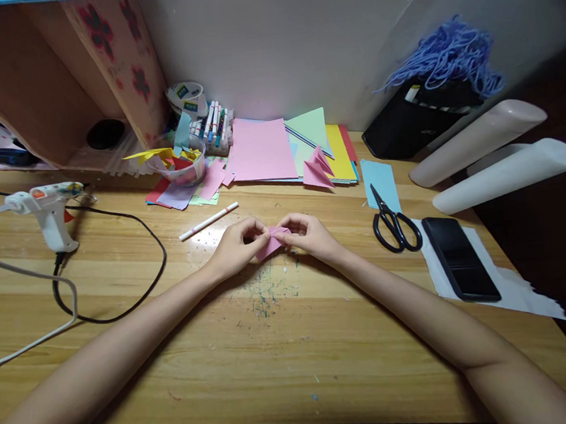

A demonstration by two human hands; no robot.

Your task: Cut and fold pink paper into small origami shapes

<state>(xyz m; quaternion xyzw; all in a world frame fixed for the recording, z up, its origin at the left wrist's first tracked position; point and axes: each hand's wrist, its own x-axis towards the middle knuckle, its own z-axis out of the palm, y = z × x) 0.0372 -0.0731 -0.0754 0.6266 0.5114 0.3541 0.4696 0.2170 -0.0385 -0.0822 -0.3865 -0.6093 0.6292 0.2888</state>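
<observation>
Both hands met at the middle of the surface (293, 342), each clenched in a fingertip pinch on one small pink paper (272, 242). The left hand (237, 247) had its grip on the paper's left end, thumb and forefinger closed over it; the right hand (309, 236) pinched the right end the same way. The paper sat between the two grips, low over the surface; whether it touched the wood could not be told. It looked folded, light and thin, likely limp away from the creases and easy to crush or tear, so the corners and folded edges seemed the places to hold it. Just behind lay a white pen (208, 221), farther back a stack of coloured sheets (263, 149) with a folded pink piece (317, 167). Scissors (394, 221) and a phone (460, 258) lay to the right, a glue gun (50, 207) well off to the left
</observation>
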